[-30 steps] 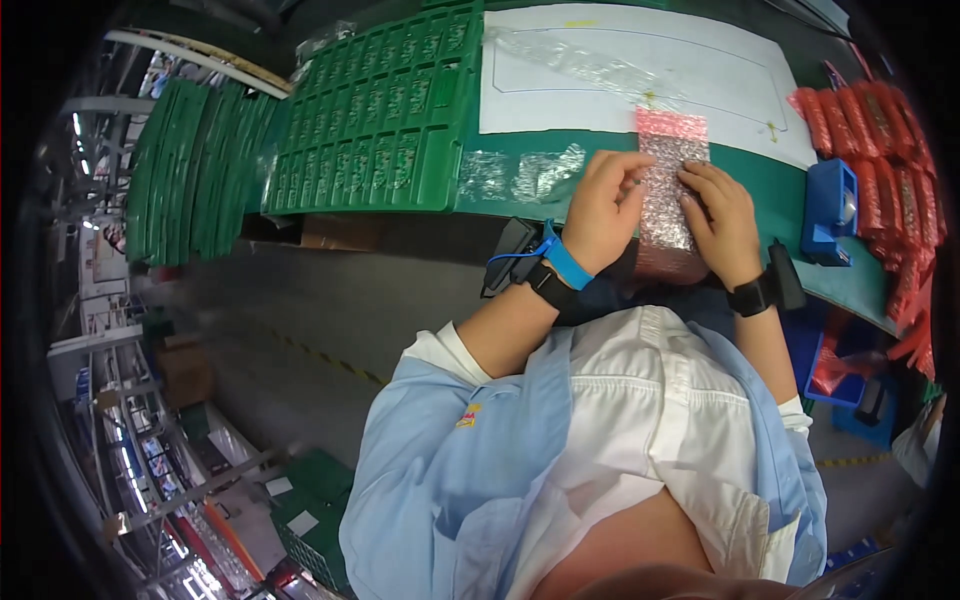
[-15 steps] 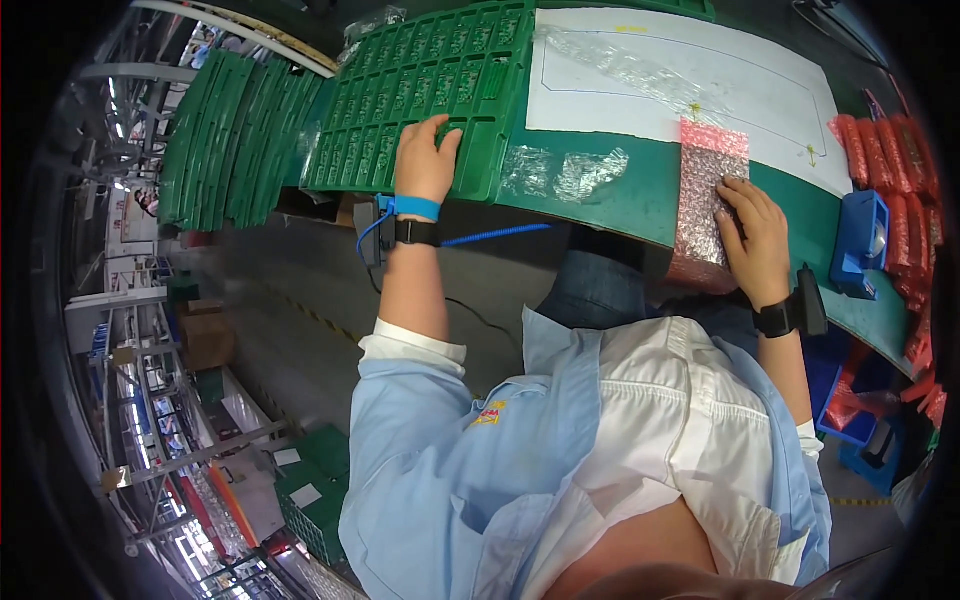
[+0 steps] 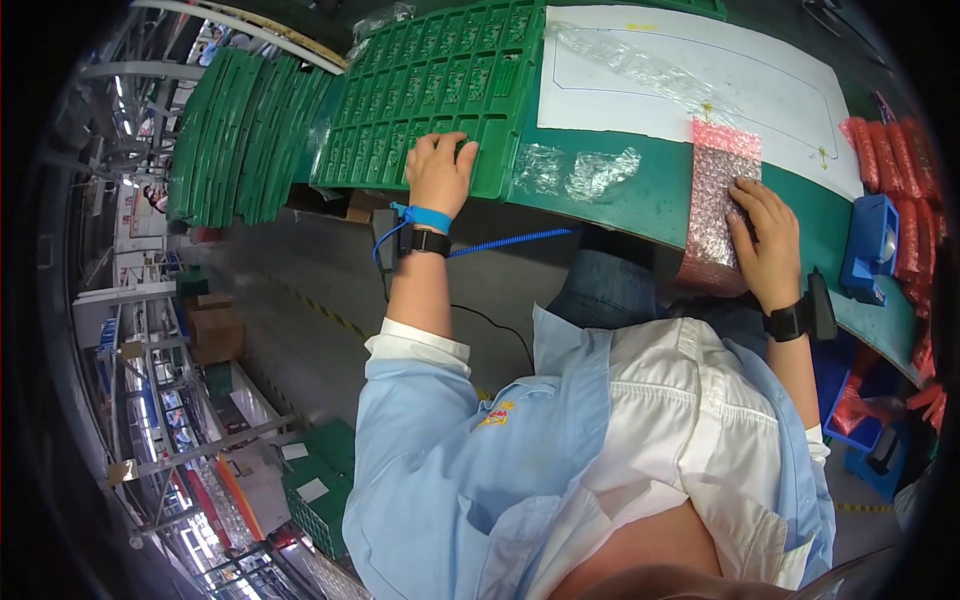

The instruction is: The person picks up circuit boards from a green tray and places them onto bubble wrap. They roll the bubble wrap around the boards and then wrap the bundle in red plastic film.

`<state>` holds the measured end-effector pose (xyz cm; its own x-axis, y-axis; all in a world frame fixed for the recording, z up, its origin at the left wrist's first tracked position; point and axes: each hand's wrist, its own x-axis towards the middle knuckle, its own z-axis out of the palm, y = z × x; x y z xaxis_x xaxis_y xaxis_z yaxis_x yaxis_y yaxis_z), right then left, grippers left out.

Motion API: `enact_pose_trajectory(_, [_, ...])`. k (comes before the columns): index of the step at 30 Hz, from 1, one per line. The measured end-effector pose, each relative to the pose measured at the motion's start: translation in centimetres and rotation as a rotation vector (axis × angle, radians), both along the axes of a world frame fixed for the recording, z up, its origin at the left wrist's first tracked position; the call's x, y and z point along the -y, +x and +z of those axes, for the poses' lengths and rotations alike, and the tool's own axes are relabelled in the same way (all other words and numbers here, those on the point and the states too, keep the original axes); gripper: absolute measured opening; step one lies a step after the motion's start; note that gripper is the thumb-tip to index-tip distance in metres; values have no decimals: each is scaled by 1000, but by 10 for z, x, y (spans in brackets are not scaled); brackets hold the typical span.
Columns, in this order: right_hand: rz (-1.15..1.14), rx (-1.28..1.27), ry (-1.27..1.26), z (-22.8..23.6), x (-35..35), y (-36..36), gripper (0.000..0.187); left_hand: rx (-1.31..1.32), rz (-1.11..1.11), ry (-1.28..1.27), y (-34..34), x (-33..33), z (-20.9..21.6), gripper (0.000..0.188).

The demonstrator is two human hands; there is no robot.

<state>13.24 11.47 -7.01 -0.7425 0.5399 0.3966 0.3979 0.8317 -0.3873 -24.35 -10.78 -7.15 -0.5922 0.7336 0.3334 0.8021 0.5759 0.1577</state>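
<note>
At the left of the bench my left hand (image 3: 438,172) is over the near part of a green compartment tray (image 3: 492,180). Its fingers are bent forward, with the thumb apart from them, and I see nothing held between them. Small circuit boards (image 3: 430,87) fill many of the tray's slots, while some slots near the hand show bare green. On the right, a long pinkish bubble-wrap bag (image 3: 722,185) lies across the bench's front edge, its near end hanging over. My right hand (image 3: 765,240) holds the bag at its right side, fingers and thumb resting on top.
Clear plastic pieces (image 3: 600,172) lie on the green bench mat (image 3: 640,212). Behind them is a white sheet (image 3: 640,85). A blue tape dispenser (image 3: 868,245) and several red bubble-wrap packs (image 3: 905,195) stand at the right. Stacked green trays (image 3: 225,140) stand at the left.
My left hand has drawn back slightly toward the bench's front edge, and its fingers are more bent. The right hand stays on the bag. The whole view has shifted a little.
</note>
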Motion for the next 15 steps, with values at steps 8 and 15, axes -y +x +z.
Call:
enact_pose_trajectory(8, [-17, -14, 15, -3, 0, 1, 25, 394, 55, 638, 4, -7, 5, 27])
enact_pose_trajectory(15, [12, -29, 1, 0, -1, 0, 25, 37, 9, 109, -51, -9, 11, 29])
